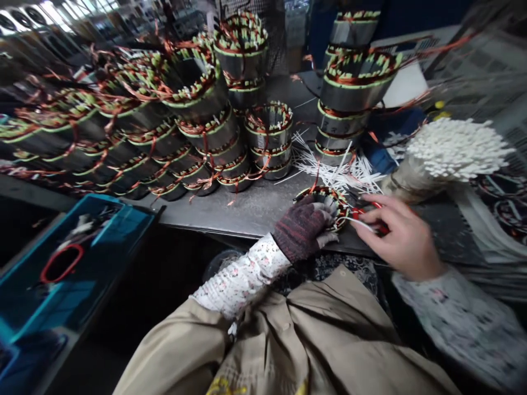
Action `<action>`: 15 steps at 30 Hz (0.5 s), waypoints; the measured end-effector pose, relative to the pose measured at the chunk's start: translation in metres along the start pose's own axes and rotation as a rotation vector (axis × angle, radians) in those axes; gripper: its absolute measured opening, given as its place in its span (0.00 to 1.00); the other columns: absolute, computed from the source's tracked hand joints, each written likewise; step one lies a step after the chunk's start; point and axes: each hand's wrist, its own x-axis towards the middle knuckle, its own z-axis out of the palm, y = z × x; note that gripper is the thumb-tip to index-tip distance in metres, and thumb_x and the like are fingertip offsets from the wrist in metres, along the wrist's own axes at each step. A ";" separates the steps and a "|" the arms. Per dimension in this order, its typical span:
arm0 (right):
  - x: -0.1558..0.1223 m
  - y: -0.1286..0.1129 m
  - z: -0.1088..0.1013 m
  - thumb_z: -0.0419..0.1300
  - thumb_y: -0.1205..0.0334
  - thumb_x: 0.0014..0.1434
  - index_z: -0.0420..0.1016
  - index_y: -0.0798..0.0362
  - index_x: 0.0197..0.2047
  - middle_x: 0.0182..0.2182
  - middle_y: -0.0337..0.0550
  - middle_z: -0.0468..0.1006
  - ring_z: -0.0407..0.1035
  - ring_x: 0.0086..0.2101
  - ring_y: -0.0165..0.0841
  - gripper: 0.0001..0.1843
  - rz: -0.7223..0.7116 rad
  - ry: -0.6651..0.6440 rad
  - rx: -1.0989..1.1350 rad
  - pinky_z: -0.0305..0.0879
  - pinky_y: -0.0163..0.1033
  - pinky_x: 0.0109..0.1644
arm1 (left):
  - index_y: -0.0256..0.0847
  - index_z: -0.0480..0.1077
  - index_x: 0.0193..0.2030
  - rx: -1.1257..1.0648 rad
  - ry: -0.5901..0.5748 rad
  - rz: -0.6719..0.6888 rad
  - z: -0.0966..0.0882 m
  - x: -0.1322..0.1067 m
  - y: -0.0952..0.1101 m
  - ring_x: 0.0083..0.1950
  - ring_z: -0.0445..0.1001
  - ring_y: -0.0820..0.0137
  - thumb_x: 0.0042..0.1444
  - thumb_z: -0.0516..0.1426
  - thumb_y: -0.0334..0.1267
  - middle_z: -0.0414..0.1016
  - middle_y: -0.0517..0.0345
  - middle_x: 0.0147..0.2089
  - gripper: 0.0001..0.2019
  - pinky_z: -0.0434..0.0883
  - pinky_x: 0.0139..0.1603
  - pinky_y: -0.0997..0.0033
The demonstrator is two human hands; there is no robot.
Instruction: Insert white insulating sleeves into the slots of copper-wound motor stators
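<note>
Two hands at one wound stator, lying flat near the front edge of the steel desk, copper windings and red leads on top. Left hand in a dark red knit glove: grip closed on the stator's rim, gloved fingers over the windings. Right hand, bare: grip narrow, fingers curled over a red-handled tool, exact type hidden by the hand. Thin white tie pinched in the same grip, tip just beside the stator's windings.

Loose white ties scattered on the desk just beyond the stator, a few reaching toward the stacks. Thick bundle of white ties to the right, heads fanned out, base wrapped in beige cloth. Many more wound stators in upright stacks across the back of the desk, two or three high, orange-red leads trailing between them. Blue plastic crate below the desk's left edge, red wire loop inside. Beige apron across the lap, floral oversleeves on both forearms. Printed paper sheets at far right, blurred, details unreadable.
</note>
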 end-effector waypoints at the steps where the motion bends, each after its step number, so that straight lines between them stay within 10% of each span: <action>1: -0.007 0.013 -0.010 0.59 0.58 0.60 0.73 0.53 0.34 0.45 0.60 0.78 0.74 0.46 0.52 0.08 0.027 -0.123 -0.225 0.72 0.52 0.45 | 0.35 0.73 0.50 0.004 -0.005 -0.003 -0.001 0.001 0.001 0.59 0.75 0.62 0.63 0.62 0.47 0.78 0.46 0.53 0.17 0.72 0.65 0.57; 5: -0.013 0.046 -0.029 0.53 0.72 0.56 0.75 0.61 0.55 0.41 0.62 0.78 0.76 0.40 0.50 0.24 0.164 -0.470 -0.668 0.70 0.48 0.39 | 0.30 0.73 0.54 0.241 -0.139 0.004 -0.002 0.007 0.007 0.56 0.76 0.53 0.57 0.65 0.52 0.78 0.41 0.52 0.28 0.67 0.68 0.45; 9: 0.005 0.050 -0.025 0.57 0.69 0.51 0.68 0.55 0.67 0.40 0.56 0.79 0.76 0.35 0.47 0.39 0.242 -0.542 -0.705 0.67 0.44 0.36 | 0.33 0.77 0.45 0.324 -0.269 0.018 -0.004 0.011 0.004 0.50 0.77 0.52 0.58 0.63 0.56 0.78 0.45 0.42 0.24 0.67 0.68 0.44; 15: 0.011 0.031 -0.027 0.58 0.57 0.58 0.68 0.52 0.67 0.40 0.54 0.81 0.75 0.36 0.47 0.33 0.285 -0.446 -0.602 0.67 0.45 0.38 | 0.33 0.77 0.42 0.265 -0.321 0.168 -0.014 0.005 -0.022 0.44 0.77 0.59 0.62 0.57 0.60 0.76 0.49 0.34 0.27 0.68 0.67 0.48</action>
